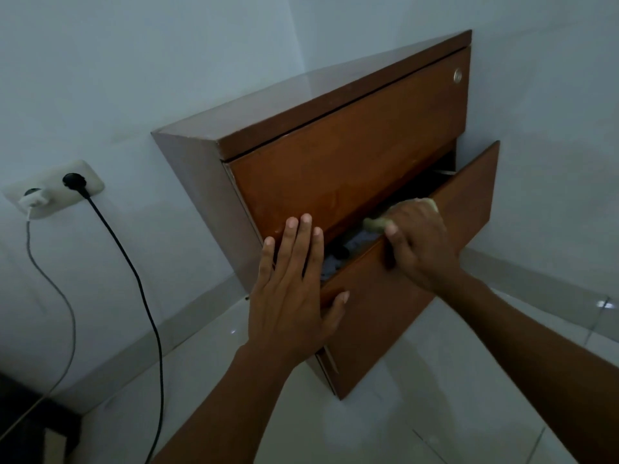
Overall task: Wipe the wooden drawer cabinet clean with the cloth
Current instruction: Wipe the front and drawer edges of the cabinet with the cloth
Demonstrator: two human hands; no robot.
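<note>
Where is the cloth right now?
Head view, right of centre: the cloth is gripped in the right hand, on the top edge of the open lower drawer.

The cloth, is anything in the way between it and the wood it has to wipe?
Nothing visible. The right hand holds the cloth right on the top edge of the open drawer. The left hand lies flat further left, apart from it.

Cabinet [335,155] against wall, lower drawer [418,279] pulled out, wall socket [55,189] to its left
</note>
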